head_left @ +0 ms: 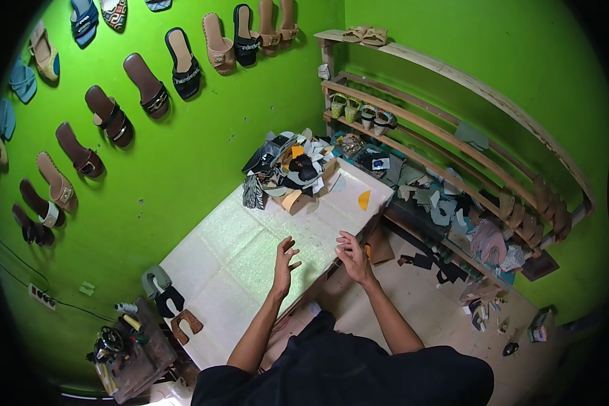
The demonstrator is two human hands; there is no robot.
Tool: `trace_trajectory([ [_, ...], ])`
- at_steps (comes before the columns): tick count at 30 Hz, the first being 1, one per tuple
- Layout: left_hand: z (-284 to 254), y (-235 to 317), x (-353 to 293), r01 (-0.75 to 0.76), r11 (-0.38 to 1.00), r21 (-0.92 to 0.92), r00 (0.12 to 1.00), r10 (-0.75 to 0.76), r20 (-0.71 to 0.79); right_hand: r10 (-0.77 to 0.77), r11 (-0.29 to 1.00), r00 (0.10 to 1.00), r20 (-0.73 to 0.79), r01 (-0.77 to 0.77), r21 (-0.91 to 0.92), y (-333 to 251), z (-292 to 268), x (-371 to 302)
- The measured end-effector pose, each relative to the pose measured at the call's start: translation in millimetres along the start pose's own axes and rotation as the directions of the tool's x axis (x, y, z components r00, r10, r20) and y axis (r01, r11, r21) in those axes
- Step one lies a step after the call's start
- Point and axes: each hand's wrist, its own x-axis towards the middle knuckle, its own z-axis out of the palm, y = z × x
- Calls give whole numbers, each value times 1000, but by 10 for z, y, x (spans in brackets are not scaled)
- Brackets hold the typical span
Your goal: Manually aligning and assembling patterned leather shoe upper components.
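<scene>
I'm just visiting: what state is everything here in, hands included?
Left hand: empty, fingers loosely curled
Right hand: empty, fingers bent
White table: partly covered
Scrap pile: heaped, jumbled
Yellow piece: lying flat
Brown U-shaped piece: lying flat
Wall sandals: hanging, toes down

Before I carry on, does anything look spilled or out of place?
Yes: dark scraps and small litter lie strewn on the floor near the wooden rack, perhaps dropped. On the table, a yellow-orange piece lies apart from the jumbled scrap heap. I see no clear damage.
</scene>
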Motion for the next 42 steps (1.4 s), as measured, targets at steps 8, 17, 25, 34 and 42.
trace_trajectory([
  [8, -77, 183, 805, -33, 999, -28, 999, 33, -7, 3, 995, 999, 44, 1, -100, -40, -5, 860],
  [17, -138, 280, 1601, -41, 999, -32, 998, 39, -48, 36, 994, 997, 66, -29, -104, 54, 51, 1772],
  [25, -48, 308, 2299, -2, 999, -51, 990, -5, -138, 65, 990, 988, 141, -47, -130, 355, -26, 2598],
  [34, 129, 150, 3208, 55, 998, -41, 953, -64, -297, 117, 990, 942, 314, -85, -112, 862, -152, 3671],
  [42, 176, 144, 3950, 2, 879, 476, 911, 195, -364, 33, 974, 912, 409, 63, -219, 1327, -135, 4463],
])
